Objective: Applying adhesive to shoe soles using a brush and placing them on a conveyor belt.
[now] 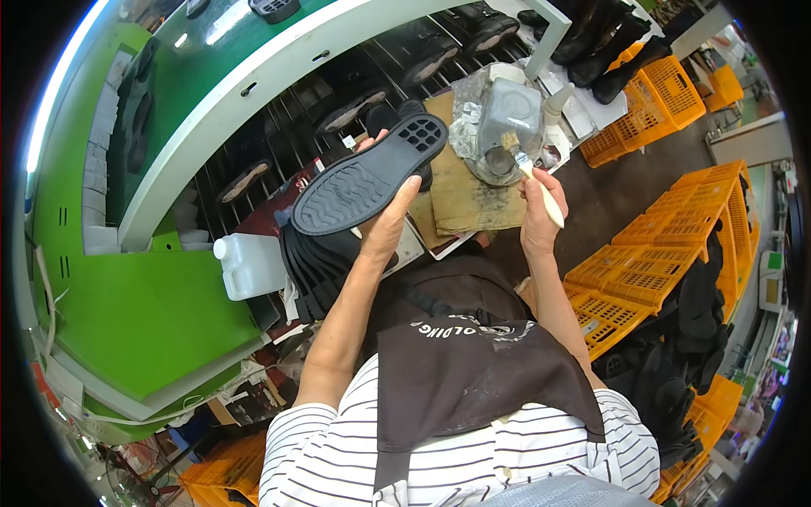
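Observation:
My left hand (389, 225) is closed on a black shoe sole (359, 184), gripping it by its edges. The sole tilts up to the right, its wavy grooves and a honeycomb of holes at one end facing me. My right hand (539, 215) is closed around the pale handle of a brush (552, 206). The brush's bristles point up and away, over the mouth of a cloudy plastic container (509, 110) wrapped in clear film. I cannot tell whether they touch its rim. Stained brown cardboard (475, 203) lies below the container. A fanned stack of black soles (314, 275) sits below the held one.
A white plastic jug (253, 267) stands left of the stack. Beyond the sole, black shoes (353, 111) lie on a rack of metal rods under a pale curved frame (279, 68). Orange crates (629, 270) stand at the right, some with black pieces. Black boots (612, 55) are at the far right.

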Demonstrator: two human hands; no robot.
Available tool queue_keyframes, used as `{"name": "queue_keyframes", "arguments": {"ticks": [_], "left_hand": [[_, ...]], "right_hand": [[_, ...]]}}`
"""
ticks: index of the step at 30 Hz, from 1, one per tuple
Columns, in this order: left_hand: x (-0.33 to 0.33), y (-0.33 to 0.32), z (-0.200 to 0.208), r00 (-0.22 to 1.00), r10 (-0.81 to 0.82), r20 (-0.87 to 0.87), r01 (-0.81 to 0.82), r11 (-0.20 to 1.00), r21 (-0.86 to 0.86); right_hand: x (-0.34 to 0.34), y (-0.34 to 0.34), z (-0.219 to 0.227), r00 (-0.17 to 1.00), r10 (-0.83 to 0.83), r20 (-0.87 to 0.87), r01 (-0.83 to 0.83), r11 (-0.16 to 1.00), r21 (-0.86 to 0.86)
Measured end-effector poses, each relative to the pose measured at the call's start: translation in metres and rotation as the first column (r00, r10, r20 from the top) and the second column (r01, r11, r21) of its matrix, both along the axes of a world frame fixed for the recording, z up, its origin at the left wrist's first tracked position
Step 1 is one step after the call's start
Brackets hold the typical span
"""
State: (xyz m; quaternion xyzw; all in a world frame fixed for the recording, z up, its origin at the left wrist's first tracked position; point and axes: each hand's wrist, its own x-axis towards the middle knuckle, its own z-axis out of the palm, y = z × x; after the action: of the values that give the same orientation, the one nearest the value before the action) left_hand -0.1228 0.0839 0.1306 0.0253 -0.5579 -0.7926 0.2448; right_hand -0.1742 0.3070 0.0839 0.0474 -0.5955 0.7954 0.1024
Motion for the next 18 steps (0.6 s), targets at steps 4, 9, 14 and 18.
{"name": "queue_keyframes", "arguments": {"ticks": [4,9,14,18], "left_hand": [[-0.002,0.006,0.001,0.999,0.042,0.009,-0.040,0.992,-0.119],[-0.005,0.017,0.012,0.996,0.065,-0.063,-0.083,0.940,-0.330],[-0.005,0.022,0.012,0.992,0.012,-0.122,-0.067,0.884,-0.463],[-0.008,0.024,0.016,0.983,0.014,-0.182,-0.102,0.871,-0.481]], "right_hand": [[0.013,-0.011,0.035,0.974,0.072,-0.214,-0.044,0.990,0.130],[0.022,-0.038,0.070,0.957,0.158,-0.243,-0.109,0.973,0.205],[0.025,-0.060,0.077,0.962,0.254,-0.098,-0.233,0.954,0.189],[0.037,-0.072,0.082,0.944,0.311,-0.107,-0.291,0.941,0.171]]}}
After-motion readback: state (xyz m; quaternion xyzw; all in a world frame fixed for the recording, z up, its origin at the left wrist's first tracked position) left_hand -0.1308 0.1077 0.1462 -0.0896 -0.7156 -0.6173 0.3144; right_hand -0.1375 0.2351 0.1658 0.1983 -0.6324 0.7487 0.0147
